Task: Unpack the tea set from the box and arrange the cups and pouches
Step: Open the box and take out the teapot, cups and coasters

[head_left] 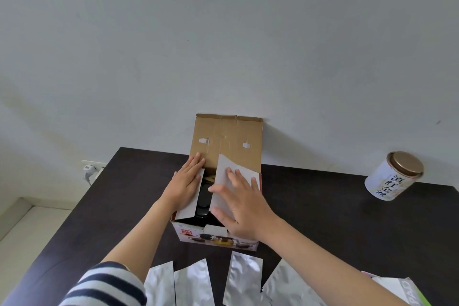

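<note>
Head view: both hands' fingers lie straight and flat on the box flaps (dark items between).

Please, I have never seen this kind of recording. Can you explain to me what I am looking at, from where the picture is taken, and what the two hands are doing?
There is no machine here. The single picture comes from a wide-angle camera worn on a person's head, looking forward and down at their own arms.

On the dark brown table stands an open printed cardboard box, its big brown lid flap upright against the wall. The left hand lies flat on the left white inner flap. The right hand lies flat on the right white inner flap. Something black shows between the flaps; I cannot tell what it is.

Nothing is gripped. Four flat silver foil pouches lie in a row at the near edge. A white round tin with a gold lid stands far right.
</note>
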A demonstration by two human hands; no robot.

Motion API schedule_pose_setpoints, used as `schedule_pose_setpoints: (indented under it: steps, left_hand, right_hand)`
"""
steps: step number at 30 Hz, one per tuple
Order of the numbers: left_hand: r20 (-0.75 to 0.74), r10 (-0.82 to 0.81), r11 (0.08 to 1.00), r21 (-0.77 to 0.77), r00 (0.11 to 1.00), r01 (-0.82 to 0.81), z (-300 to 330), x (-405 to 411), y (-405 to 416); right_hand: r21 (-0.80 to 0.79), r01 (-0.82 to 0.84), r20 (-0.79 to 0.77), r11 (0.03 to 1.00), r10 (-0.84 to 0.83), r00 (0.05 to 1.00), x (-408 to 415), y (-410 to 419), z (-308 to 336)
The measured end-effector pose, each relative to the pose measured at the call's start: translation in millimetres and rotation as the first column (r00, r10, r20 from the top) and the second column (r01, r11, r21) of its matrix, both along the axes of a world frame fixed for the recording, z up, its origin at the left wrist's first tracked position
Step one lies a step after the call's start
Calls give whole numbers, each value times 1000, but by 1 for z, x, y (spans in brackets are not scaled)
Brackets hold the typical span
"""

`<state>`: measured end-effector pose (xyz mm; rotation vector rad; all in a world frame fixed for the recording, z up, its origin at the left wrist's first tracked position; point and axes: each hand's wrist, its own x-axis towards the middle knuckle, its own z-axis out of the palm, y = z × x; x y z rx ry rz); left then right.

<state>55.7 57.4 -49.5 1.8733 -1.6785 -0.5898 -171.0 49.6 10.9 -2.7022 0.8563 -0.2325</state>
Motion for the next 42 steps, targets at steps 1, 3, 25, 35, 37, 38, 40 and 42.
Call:
schedule_pose_setpoints:
  steps: [1,3,25,35,37,38,40,42]
  left_hand:
    - [6,0,1000,2,1000,0,1,-1,0]
    - [15,7,1000,10,1000,-7,1,-2,1]
    - [171,33,998,48,985,-42,-1,-7,0]
    - [180,20,999,38,983,-27,3,-8,2]
    - [171,24,999,37,985,-31,3,-8,2]
    - [163,25,999,42,986,-32,3,-8,1]
    - [139,17,997,67,990,-26,5,-8,1]
    - [105,8,996,88,994,-18,13,-8,0]
  right_hand:
    - [-29,16,56,999,-14,998,-6,0,6]
    - [-63,61,174,996,-49,983,-22,-1,16]
    - [-191,403,-236,895,-440,866,-64,15,-28]
    - [214,458,-73,863,-453,888,-36,13,-67]
    - [194,459,-41,867,-460,887,-36,12,-71]
    - [185,459,-26,869,-463,886,-36,12,-72]
    - [182,460,-6,869,-467,884,-36,13,-72]
    - [192,456,7,869,-466,885,-36,13,-72]
